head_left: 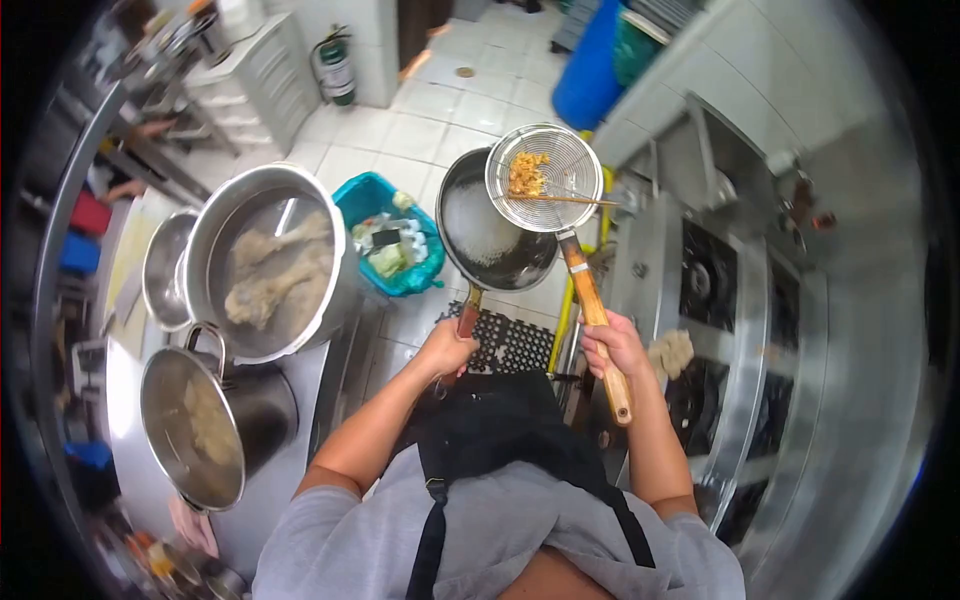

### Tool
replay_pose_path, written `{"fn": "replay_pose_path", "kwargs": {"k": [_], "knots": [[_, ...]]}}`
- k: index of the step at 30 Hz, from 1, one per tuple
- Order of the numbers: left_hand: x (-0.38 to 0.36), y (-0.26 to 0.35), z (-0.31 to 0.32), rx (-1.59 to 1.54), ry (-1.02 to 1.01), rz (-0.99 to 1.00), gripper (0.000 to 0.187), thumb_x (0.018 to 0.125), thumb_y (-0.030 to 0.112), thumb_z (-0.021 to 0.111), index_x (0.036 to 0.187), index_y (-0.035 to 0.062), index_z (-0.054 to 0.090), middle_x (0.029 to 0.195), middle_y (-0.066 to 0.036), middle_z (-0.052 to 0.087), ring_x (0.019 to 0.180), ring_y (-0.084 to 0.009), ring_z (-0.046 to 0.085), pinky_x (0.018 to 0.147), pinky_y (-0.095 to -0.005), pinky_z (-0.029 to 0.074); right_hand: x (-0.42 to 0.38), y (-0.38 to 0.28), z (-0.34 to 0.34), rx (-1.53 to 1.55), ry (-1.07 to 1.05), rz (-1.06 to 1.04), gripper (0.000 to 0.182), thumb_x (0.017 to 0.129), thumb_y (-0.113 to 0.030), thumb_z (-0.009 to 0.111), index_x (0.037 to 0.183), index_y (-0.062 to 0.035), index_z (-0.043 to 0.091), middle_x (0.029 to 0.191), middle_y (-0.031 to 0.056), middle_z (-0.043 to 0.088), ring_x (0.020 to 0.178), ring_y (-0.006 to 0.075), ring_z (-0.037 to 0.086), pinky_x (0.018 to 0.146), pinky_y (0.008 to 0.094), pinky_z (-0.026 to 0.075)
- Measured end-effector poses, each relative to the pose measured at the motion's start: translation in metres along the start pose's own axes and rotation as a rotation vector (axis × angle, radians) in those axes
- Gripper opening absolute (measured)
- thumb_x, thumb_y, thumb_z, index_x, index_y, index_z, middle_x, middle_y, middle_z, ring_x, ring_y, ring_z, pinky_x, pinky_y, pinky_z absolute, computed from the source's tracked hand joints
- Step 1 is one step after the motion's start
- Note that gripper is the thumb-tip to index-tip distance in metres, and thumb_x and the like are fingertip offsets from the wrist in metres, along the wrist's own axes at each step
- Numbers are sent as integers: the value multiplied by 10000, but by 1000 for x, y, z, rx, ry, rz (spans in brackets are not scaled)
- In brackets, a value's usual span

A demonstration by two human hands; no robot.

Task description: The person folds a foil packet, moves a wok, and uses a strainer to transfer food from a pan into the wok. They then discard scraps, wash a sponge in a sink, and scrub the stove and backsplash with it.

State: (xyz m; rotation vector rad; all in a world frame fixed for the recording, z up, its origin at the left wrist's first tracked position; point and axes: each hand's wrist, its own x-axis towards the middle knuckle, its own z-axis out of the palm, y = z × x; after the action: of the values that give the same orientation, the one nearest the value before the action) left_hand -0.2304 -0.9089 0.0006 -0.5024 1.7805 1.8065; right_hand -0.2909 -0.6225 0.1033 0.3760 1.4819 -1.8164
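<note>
My left hand (pixel 447 350) is closed round the handle of a dark frying pan (pixel 470 270), held out in front of me. Pale, foamy liquid lies in the pan. In my right hand (pixel 617 345) is the wooden handle of a wire strainer (pixel 578 215), whose round basket overlaps the far right of the pan in this view. Golden-brown fried bits (pixel 526 175) sit in the strainer's mesh. Across the basket lies a thin brown stick (pixel 570 199), its tip reaching past the right rim.
On the left counter stand a large pot (pixel 340 250) holding meat pieces in liquid, a second steel pot (pixel 285 405) and a bowl (pixel 160 270). A lined waste bin (pixel 425 270) is beyond them. Stove burners (pixel 708 270) and a folded cloth (pixel 671 352) are on the right.
</note>
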Motion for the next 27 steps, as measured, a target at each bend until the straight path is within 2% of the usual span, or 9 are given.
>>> {"fn": "replay_pose_path", "kwargs": {"k": [4, 8, 10, 11, 13, 14, 16, 23, 27], "knots": [[31, -44, -27, -204, 177, -142, 136, 833, 29, 611, 739, 30, 513, 582, -44, 530, 418, -152, 512, 395, -315, 426, 110, -36, 33, -337, -73, 10, 217, 884, -46, 545, 1093, -9, 505, 640, 34, 492, 425, 136, 475, 360, 304, 409], [49, -75, -24, -470, 326, -255, 127, 836, 27, 608, 750, 31, 514, 565, -38, 513, 429, -148, 505, 413, -317, 439, 249, -31, 43, -707, -139, 4, 250, 850, -63, 586, 1077, -1, 505, 667, 71, 556, 435, 154, 523, 376, 315, 452], [60, -86, -11, -522, 402, -306, 128, 835, 28, 609, 748, 31, 515, 566, -38, 515, 428, -149, 507, 412, -317, 437, 326, -16, 43, -1162, -148, -235, 279, 833, -72, 586, 1076, 27, 494, 727, 160, 630, 550, 270, 642, 496, 414, 537], [65, -89, -5, -531, 449, -337, 129, 834, 29, 610, 746, 31, 515, 567, -39, 516, 428, -150, 509, 411, -317, 436, 361, -10, 51, -1178, -199, -220, 279, 833, -72, 586, 1076, 27, 494, 727, 160, 630, 550, 270, 642, 496, 414, 537], [76, -87, 17, -564, 519, -379, 147, 828, 33, 622, 729, 32, 514, 566, -40, 519, 427, -152, 511, 410, -318, 435, 417, -3, 61, -1681, -234, -404, 280, 832, -34, 526, 1097, 48, 491, 909, 313, 652, 817, 460, 665, 737, 485, 552], [80, -86, 25, -605, 525, -397, 146, 823, 40, 634, 742, 34, 513, 577, -41, 521, 431, -153, 515, 400, -323, 437, 441, 0, 66, -1682, -273, -404, 280, 832, -34, 526, 1097, 48, 491, 909, 313, 652, 817, 460, 665, 737, 485, 552], [86, -81, 43, -667, 547, -431, 146, 825, 50, 640, 756, 42, 512, 586, -38, 518, 431, -154, 511, 392, -326, 437, 474, 10, 72, -1817, -353, -436, 418, 838, -58, 527, 1227, 61, 434, 874, 300, 647, 841, 455, 663, 756, 534, 536], [87, -69, 78, -880, 627, -526, 163, 832, 44, 629, 727, 55, 504, 573, -32, 503, 420, -148, 491, 390, -316, 418, 483, 3, 106, -1780, -410, -568, 478, 879, -64, 487, 1324, 57, 360, 962, 292, 629, 810, 450, 664, 712, 508, 551], [67, -62, 97, -952, 690, -492, 186, 833, 34, 626, 702, 59, 496, 558, -31, 495, 413, -146, 486, 389, -311, 410, 469, 59, 40, -1836, -450, -533, 430, 867, -57, 511, 1259, 86, 410, 939, 282, 643, 809, 434, 675, 722, 500, 555]]}}
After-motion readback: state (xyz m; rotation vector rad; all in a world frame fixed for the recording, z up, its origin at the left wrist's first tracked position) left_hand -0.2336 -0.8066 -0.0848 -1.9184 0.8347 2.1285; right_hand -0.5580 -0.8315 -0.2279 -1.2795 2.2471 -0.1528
